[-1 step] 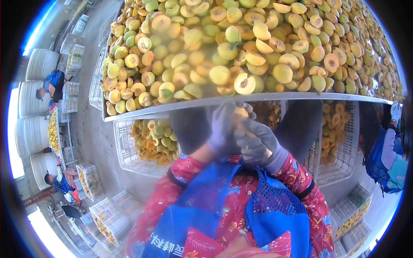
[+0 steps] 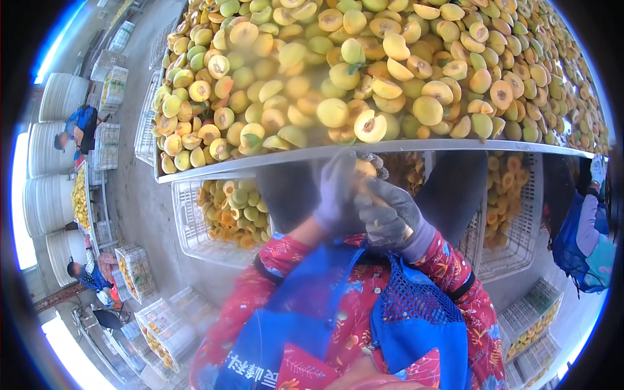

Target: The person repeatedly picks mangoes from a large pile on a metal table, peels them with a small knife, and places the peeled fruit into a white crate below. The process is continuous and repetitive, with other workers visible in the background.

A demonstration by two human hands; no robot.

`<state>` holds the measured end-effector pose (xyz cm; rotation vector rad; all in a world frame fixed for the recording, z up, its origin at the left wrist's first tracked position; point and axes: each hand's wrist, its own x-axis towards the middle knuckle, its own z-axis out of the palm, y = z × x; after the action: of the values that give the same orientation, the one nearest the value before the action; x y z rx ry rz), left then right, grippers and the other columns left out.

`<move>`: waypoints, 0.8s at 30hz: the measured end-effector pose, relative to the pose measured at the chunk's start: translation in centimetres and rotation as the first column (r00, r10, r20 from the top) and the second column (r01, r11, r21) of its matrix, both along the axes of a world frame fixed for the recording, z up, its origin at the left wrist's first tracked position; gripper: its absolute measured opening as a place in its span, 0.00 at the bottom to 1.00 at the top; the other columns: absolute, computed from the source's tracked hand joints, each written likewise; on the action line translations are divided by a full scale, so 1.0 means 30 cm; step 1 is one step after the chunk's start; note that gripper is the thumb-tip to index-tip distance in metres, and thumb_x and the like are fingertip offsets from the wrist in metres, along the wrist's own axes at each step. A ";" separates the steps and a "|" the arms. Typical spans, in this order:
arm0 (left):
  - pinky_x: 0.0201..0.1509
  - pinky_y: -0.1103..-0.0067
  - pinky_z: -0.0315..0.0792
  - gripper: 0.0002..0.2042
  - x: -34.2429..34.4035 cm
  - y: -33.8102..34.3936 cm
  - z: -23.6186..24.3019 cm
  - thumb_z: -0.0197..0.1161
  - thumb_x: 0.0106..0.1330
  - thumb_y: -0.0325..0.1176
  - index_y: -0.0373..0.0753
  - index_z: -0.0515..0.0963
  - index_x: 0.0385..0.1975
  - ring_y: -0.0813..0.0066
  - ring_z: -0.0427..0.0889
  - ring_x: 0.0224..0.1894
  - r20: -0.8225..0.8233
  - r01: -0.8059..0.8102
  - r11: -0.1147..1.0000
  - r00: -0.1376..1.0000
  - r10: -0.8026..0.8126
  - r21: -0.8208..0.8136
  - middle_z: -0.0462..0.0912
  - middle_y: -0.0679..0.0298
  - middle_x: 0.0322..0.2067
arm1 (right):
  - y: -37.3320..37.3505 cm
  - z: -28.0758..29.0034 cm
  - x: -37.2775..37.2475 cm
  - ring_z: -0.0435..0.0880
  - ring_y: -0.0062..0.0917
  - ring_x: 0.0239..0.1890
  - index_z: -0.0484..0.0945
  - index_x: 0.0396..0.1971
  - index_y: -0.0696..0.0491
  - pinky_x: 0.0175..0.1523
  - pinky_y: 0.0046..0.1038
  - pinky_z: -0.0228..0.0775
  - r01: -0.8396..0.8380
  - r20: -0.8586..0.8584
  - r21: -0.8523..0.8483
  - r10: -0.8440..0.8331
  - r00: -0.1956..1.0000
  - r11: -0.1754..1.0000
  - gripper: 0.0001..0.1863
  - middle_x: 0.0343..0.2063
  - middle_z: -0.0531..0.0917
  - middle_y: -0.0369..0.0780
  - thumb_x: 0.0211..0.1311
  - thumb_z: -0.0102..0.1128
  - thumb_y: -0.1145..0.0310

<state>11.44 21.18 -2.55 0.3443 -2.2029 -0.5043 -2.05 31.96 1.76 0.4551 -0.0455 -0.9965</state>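
Note:
My two gloved hands meet just in front of the table's metal edge. My left hand (image 2: 334,190), in a lavender glove with dark grey fingertips, is closed around a yellow peach piece (image 2: 365,169). Against it, my right hand (image 2: 389,213) in a grey-coated glove is curled into a fist. A tan stub (image 2: 407,231), like the end of a handle, pokes out at the heel of that fist; the rest of the tool is hidden. Beyond my hands, halved peaches (image 2: 426,110) cover the table, many cut side up.
A raised metal rim (image 2: 286,158) borders the table. Below it stand a white crate (image 2: 188,221) of peach halves at left and another crate (image 2: 520,250) at right. A co-worker (image 2: 585,234) is at far right; two people work at far left beside stacked crates (image 2: 107,146).

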 end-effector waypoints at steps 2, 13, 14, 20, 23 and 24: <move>0.52 0.54 0.71 0.33 0.015 -0.001 -0.002 0.65 0.62 0.60 0.30 0.75 0.47 0.39 0.77 0.53 0.036 -0.002 0.988 0.999 -0.003 0.155 0.77 0.46 0.48 | -0.006 0.013 0.000 0.67 0.18 0.07 0.74 0.37 0.50 0.10 0.19 0.59 -0.011 -0.005 0.011 0.011 1.000 1.000 0.18 0.13 0.71 0.30 0.76 0.49 0.49; 0.54 0.55 0.72 0.33 0.075 -0.066 0.024 0.73 0.54 0.43 0.28 0.70 0.55 0.40 0.78 0.50 0.214 0.017 0.731 0.951 -0.222 0.682 0.80 0.47 0.45 | -0.017 -0.019 0.039 0.67 0.17 0.08 0.72 0.42 0.53 0.12 0.21 0.58 -0.050 0.056 -0.006 0.050 0.997 0.999 0.22 0.13 0.70 0.31 0.76 0.45 0.46; 0.53 0.56 0.73 0.33 0.075 -0.057 0.049 0.73 0.53 0.40 0.28 0.70 0.55 0.40 0.79 0.49 0.141 0.049 0.620 0.957 -0.253 0.783 0.80 0.47 0.46 | -0.014 -0.012 0.039 0.67 0.17 0.08 0.72 0.42 0.53 0.11 0.21 0.57 -0.068 -0.013 0.041 0.068 0.998 0.997 0.22 0.13 0.70 0.31 0.76 0.45 0.46; 0.44 0.65 0.78 0.33 0.058 -0.019 0.032 0.77 0.49 0.38 0.28 0.71 0.53 0.52 0.83 0.42 0.123 -0.103 0.792 0.992 0.035 0.602 0.81 0.50 0.44 | 0.001 -0.004 0.064 0.65 0.16 0.07 0.71 0.43 0.54 0.10 0.20 0.54 0.127 0.060 -0.128 -0.120 0.991 0.984 0.23 0.13 0.70 0.32 0.77 0.44 0.46; 0.45 0.70 0.77 0.27 0.100 -0.012 0.039 0.76 0.57 0.38 0.31 0.73 0.50 0.60 0.83 0.39 0.176 -0.282 0.794 0.959 0.222 0.538 0.82 0.55 0.39 | -0.042 0.040 0.033 0.65 0.16 0.07 0.71 0.42 0.55 0.10 0.19 0.54 0.238 0.020 -0.116 -0.237 0.971 0.964 0.23 0.14 0.70 0.33 0.79 0.42 0.47; 0.45 0.69 0.77 0.24 0.154 -0.030 0.091 0.74 0.59 0.37 0.32 0.74 0.50 0.59 0.83 0.39 0.180 -0.283 0.795 0.959 0.220 0.537 0.81 0.56 0.38 | -0.029 0.019 0.026 0.64 0.16 0.07 0.70 0.46 0.55 0.10 0.19 0.55 0.195 0.011 -0.115 -0.195 0.981 0.974 0.22 0.14 0.71 0.33 0.79 0.42 0.48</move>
<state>16.06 20.28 0.19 0.9879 -2.0259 -1.0002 -1.28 31.10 2.33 0.3487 -0.1494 -1.1798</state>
